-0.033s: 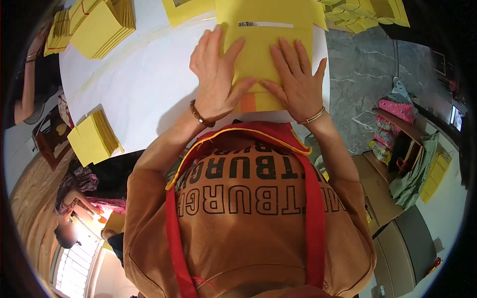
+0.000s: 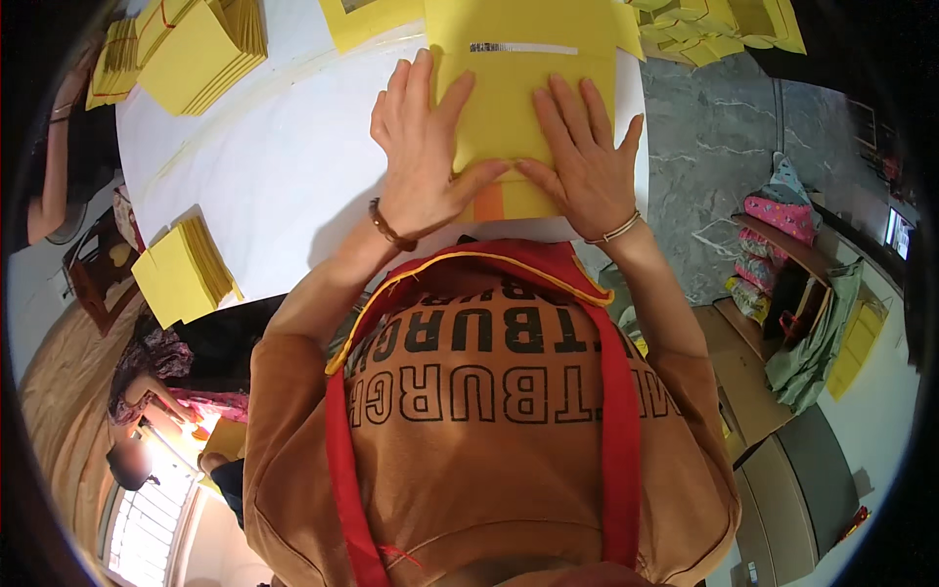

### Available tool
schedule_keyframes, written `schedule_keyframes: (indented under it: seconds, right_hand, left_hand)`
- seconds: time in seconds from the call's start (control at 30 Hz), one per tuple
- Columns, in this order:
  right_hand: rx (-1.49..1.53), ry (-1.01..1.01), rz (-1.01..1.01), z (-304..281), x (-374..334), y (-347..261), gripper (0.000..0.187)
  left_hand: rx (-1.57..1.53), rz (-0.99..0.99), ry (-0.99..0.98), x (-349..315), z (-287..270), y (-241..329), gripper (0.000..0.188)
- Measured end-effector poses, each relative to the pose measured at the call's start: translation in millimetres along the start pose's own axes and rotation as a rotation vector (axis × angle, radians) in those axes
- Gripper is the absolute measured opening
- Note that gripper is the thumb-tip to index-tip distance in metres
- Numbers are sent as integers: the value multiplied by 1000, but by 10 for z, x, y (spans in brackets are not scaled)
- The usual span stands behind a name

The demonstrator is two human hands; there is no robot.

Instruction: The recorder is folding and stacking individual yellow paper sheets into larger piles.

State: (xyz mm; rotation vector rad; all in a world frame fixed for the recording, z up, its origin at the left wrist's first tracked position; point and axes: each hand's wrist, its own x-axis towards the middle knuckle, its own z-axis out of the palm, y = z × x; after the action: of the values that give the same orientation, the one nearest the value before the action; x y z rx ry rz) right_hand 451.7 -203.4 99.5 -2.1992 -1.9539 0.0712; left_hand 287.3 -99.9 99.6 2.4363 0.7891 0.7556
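A folded yellow paper piece lies flat on the white table in front of me, with a white printed strip across its upper part and an orange patch at its near edge. My left hand rests over its left edge, fingers stretched out and thumb pointing inward. On its right half, my right hand lies flat with fingers spread. The two thumbs nearly meet along a crease near the lower end. Neither hand grips anything.
The white table carries a stack of yellow folded paper at its near left corner and banded stacks at the far left. More yellow paper pieces are at the far right. Another person's arm shows at the left.
My left hand has shifted very slightly, its fingers a little straighter and further left. My right hand and the yellow paper stay in place.
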Motion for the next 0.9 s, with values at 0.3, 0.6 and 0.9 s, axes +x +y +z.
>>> schedule_keyframes:
  seconds: [0.3, 0.6, 0.9]
  right_hand:
    - [9, 43, -52, 33, 18, -19, 64]
    - [404, -22, -2, -19, -25, 179, 64]
    - [365, -123, 46, 12, -80, 419, 58]
  left_hand:
    - [-279, -215, 42, -249, 216, -248, 95]
    - [314, 400, -251, -148, -171, -1, 55]
    - [661, 445, -314, 69, 260, 409, 53]
